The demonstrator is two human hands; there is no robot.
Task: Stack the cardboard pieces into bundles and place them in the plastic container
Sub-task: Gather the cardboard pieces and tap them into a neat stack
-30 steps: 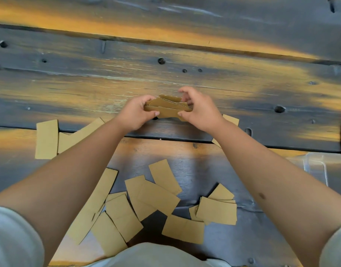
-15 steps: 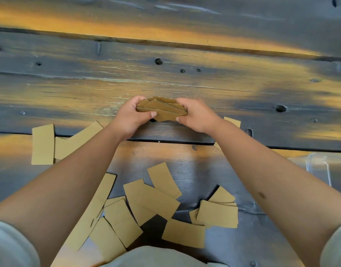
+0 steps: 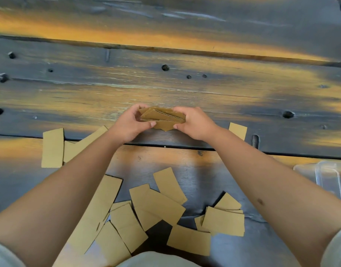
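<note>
Fingers of my left hand (image 3: pixel 130 124) and right hand (image 3: pixel 194 123) pinch a skewed bundle (image 3: pixel 162 118) above the wooden table (image 3: pixel 165 87), so I should tap its edges square before carrying it to the plastic container (image 3: pixel 327 174) at my right.

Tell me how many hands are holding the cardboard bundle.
2. The left hand grips the left end of the bundle; the right hand grips its right end.
</note>
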